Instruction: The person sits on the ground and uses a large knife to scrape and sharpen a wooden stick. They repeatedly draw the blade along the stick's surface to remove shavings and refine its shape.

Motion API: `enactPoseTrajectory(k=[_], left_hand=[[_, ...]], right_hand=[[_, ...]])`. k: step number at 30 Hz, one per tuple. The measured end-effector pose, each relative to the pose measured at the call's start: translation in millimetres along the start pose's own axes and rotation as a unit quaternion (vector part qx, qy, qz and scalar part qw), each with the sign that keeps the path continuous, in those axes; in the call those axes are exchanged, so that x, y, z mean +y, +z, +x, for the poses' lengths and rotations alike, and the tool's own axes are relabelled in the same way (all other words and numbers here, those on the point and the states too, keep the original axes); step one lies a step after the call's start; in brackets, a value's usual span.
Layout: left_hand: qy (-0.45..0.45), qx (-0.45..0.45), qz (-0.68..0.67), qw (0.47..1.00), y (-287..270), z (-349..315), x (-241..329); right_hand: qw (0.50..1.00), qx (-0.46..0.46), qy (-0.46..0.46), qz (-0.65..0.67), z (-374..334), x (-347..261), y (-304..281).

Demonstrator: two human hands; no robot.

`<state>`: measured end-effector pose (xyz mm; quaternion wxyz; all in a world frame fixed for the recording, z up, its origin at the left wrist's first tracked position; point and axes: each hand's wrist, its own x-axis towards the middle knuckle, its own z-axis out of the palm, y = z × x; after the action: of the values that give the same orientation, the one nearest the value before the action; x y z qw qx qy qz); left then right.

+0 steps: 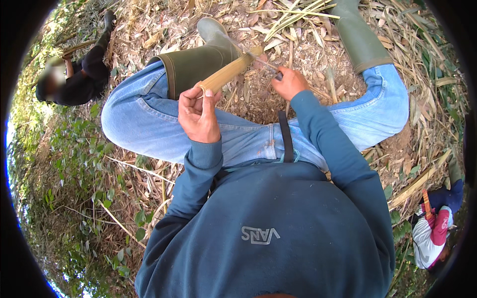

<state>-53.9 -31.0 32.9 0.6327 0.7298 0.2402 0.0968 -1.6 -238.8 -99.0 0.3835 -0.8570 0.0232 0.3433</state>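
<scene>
My left hand point(199, 111) is closed around the near end of a split piece of bamboo point(226, 73), yellowish and flat, that slants away to the upper right. Its far end lies by my left boot point(208, 59). In my right hand point(289, 83) is the dark handle of a knife point(268, 65). The thin blade points to the upper left, and its tip is at or close to the bamboo's far end; whether it touches I cannot tell. My fingers hide most of the handle.
Thin split bamboo strips point(298, 15) lie in a loose pile beyond my boots. Dry leaves and shavings point(258, 102) cover the ground between my legs. One person in dark clothes point(82, 74) sits at the far left; another person point(432, 233) is at the lower right.
</scene>
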Motion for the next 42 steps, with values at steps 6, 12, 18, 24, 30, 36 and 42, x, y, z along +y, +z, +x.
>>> enactPoseTrajectory(k=[6, 12, 18, 24, 30, 36, 42], left_hand=[[-0.092, 0.018, -0.033, 0.995, 5, -2, 15], [-0.116, 0.005, -0.031, 0.993, 7, -3, 19], [-0.092, 0.017, -0.035, 0.995, 14, -14, 15], [-0.099, 0.010, -0.027, 0.995, 7, -9, 17], [-0.086, 0.022, -0.025, 0.996, 6, -10, 12], [-0.078, 0.027, -0.023, 0.996, -2, -4, 9], [-0.065, 0.002, -0.005, 0.998, 3, -17, 9]], right_hand=[[0.998, -0.007, -0.059, -0.005, -17, -17, -12], [0.990, -0.006, -0.135, 0.038, -35, -38, -19], [0.997, -0.039, -0.070, -0.003, -9, -6, -23], [0.997, -0.026, -0.062, 0.025, 1, 3, -12], [0.995, -0.044, -0.094, 0.004, -9, -7, -31], [0.994, -0.044, -0.096, 0.012, -7, -20, -24], [0.993, -0.056, -0.103, 0.030, -23, -29, -26]])
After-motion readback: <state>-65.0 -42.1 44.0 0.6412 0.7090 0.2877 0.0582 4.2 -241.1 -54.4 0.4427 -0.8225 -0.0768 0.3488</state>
